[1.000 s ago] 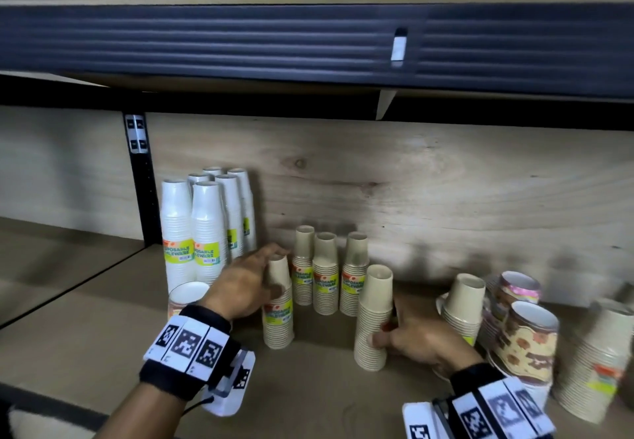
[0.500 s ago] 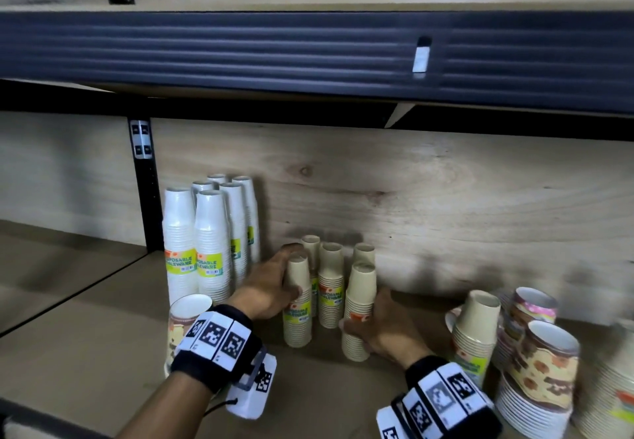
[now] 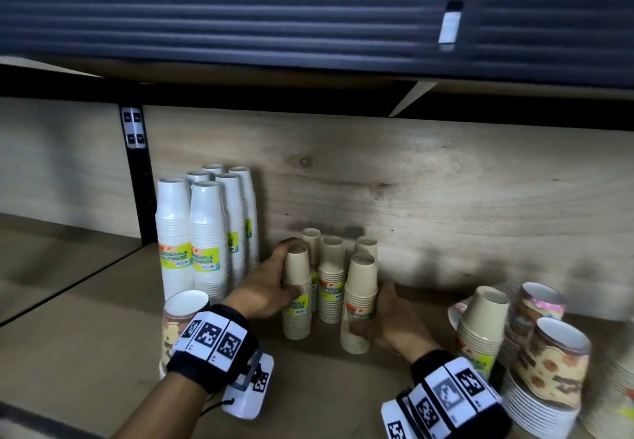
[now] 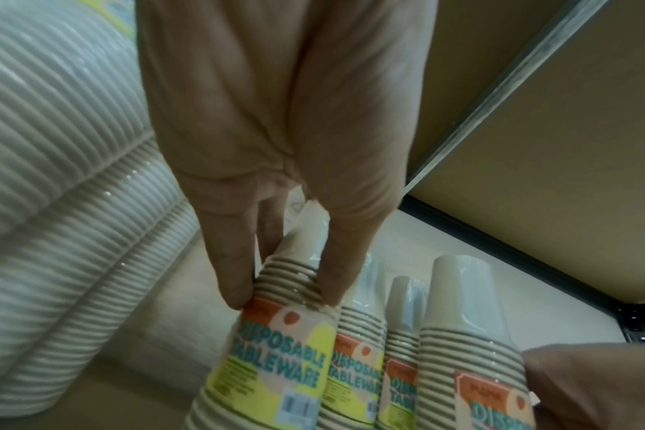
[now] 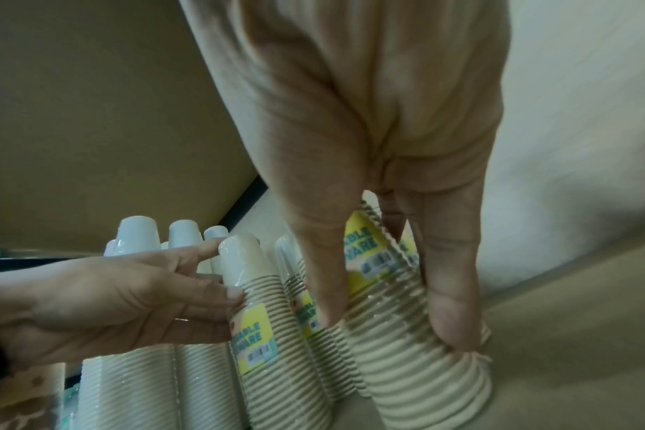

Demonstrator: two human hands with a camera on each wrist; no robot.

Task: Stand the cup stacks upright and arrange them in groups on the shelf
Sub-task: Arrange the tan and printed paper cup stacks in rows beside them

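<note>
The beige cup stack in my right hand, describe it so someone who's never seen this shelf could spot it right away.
Start at the tall white cup stacks by the black upright post on the shelf, then move right to the cluster of shorter beige stacks against the wooden back wall. The beige cup stack is the front right one, gripped low by the right hand; it stands nearest the shelf's front edge.

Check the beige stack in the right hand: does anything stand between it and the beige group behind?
Nothing visible does. The right hand holds the front right beige stack upright, right up against the beige group; the left hand holds the front left stack alongside.
</note>
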